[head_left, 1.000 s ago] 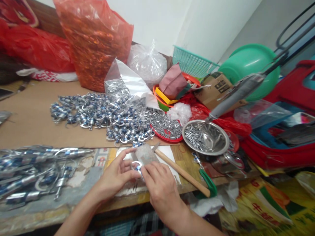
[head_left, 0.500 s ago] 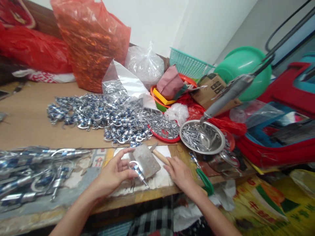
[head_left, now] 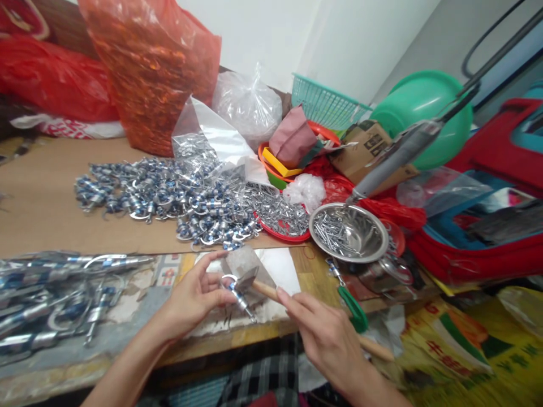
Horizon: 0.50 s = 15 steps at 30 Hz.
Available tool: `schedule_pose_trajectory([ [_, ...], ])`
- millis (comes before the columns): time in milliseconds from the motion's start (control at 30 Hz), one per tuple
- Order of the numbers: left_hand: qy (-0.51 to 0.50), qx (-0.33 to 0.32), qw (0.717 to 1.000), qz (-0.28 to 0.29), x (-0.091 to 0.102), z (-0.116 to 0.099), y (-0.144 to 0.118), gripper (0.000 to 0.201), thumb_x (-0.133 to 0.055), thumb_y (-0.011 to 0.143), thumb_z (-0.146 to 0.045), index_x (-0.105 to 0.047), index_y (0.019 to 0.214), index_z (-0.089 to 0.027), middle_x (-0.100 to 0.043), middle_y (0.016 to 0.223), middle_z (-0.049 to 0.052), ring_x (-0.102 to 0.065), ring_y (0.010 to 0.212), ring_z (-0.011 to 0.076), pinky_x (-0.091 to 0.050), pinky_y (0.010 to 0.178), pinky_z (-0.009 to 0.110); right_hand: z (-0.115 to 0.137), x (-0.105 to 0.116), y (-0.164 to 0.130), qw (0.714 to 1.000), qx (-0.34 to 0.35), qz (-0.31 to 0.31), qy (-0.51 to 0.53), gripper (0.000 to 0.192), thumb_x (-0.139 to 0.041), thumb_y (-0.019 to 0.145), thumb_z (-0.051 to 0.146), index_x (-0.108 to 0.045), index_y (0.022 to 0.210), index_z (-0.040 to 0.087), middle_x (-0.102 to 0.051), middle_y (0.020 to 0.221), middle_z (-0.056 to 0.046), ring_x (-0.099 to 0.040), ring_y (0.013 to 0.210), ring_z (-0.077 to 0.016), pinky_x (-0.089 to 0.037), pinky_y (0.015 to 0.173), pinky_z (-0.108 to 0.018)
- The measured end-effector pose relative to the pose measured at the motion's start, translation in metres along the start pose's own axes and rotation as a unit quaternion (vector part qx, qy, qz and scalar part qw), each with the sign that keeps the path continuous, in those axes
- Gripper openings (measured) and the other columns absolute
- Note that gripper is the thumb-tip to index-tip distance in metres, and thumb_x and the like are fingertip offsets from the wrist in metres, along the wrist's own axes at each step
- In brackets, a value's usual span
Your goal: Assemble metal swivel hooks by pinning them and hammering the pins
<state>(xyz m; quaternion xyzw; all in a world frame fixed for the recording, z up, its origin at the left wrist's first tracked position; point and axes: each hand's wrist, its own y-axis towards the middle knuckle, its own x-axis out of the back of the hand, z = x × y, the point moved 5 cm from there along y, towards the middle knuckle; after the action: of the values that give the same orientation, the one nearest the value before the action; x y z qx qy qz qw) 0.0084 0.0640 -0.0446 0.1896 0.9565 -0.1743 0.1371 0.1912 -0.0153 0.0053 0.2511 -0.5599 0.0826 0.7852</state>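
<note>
My left hand (head_left: 195, 298) pinches a silver metal hook clasp with blue bands (head_left: 242, 303) against a grey metal block (head_left: 242, 259). The block rests on a white sheet (head_left: 288, 268) at the table's front edge. My right hand (head_left: 328, 334) is wrapped round the wooden handle of a hammer (head_left: 266, 290). The hammer's head is at the upper part of the clasp, over the block; whether it touches cannot be made out. At the left lie more large clasps (head_left: 38, 311), and a heap of similar clasps (head_left: 169, 192) is spread on cardboard behind.
A steel bowl (head_left: 373, 258) of metal pins and a red tray (head_left: 292, 236) of small metal parts stand behind my right hand. A clasp with a green strap (head_left: 354, 311) lies at the right. A big orange bag (head_left: 156, 73) stands at the back.
My right hand has lifted the hammer from beside the block and swung its head left onto the clasp's area. The left hand and clasp stay nearly in place. The view shifts slightly.
</note>
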Motion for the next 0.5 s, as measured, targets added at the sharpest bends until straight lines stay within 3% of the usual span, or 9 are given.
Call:
schedule_pose_trajectory([
  [33,0.002,0.0,1.0,-0.002,0.001,0.0,0.0,0.072,-0.068,0.057,-0.011,-0.032,0.119,-0.019,-0.061,0.066,-0.003,-0.061,0.062,0.0158,-0.045,0.06,0.028,0.0,-0.003,0.0,1.0,-0.004,0.009,-0.01,0.051,-0.035,0.081,0.004,-0.041,0.127,0.024,-0.062,0.087,-0.006,-0.06,0.073,-0.0167,-0.048,0.061,-0.026],
  [167,0.01,-0.007,1.0,-0.002,0.004,0.004,0.001,0.072,-0.068,0.058,-0.012,-0.031,0.12,-0.018,-0.063,0.069,-0.002,-0.06,0.06,0.0139,-0.045,0.058,0.026,0.003,0.003,0.003,0.998,-0.009,-0.057,-0.006,0.05,-0.036,0.082,0.005,-0.042,0.126,0.026,-0.061,0.093,-0.006,-0.059,0.078,-0.0167,-0.048,0.065,-0.027],
  [300,0.018,-0.009,1.0,0.004,-0.003,0.004,0.005,0.073,-0.07,0.057,-0.013,-0.033,0.119,-0.018,-0.064,0.07,-0.001,-0.061,0.061,0.0137,-0.046,0.057,0.024,0.003,-0.007,0.011,0.999,-0.042,0.022,0.007,0.047,-0.037,0.083,0.008,-0.043,0.126,0.028,-0.062,0.086,-0.004,-0.06,0.072,-0.0151,-0.048,0.062,-0.025],
  [367,0.031,-0.009,0.999,-0.01,-0.001,-0.003,0.001,0.074,-0.071,0.054,-0.015,-0.035,0.118,-0.017,-0.064,0.068,-0.002,-0.062,0.063,0.015,-0.048,0.057,0.024,-0.009,-0.011,0.015,0.995,-0.085,0.015,0.048,0.043,-0.04,0.084,0.013,-0.046,0.124,0.028,-0.063,0.091,-0.003,-0.06,0.077,-0.0148,-0.049,0.068,-0.025],
  [433,0.071,-0.024,0.996,-0.057,0.017,-0.016,-0.012,0.075,-0.073,0.053,-0.019,-0.038,0.118,-0.018,-0.065,0.068,-0.001,-0.064,0.067,0.0176,-0.051,0.06,0.026,-0.031,-0.017,0.017,0.985,-0.138,-0.024,0.099,0.038,-0.045,0.083,0.02,-0.05,0.121,0.025,-0.063,0.097,-0.005,-0.06,0.084,-0.0162,-0.049,0.075,-0.027],
  [500,0.148,-0.062,0.973,-0.164,0.058,-0.031,-0.037,0.073,-0.072,0.056,-0.029,-0.04,0.121,-0.022,-0.068,0.073,0.0,-0.066,0.071,0.0202,-0.053,0.064,0.029,-0.061,-0.026,0.014,0.968,-0.203,-0.042,0.138,0.037,-0.049,0.08,0.026,-0.054,0.117,0.02,-0.063,0.102,-0.007,-0.06,0.091,-0.0193,-0.048,0.08,-0.031],
])
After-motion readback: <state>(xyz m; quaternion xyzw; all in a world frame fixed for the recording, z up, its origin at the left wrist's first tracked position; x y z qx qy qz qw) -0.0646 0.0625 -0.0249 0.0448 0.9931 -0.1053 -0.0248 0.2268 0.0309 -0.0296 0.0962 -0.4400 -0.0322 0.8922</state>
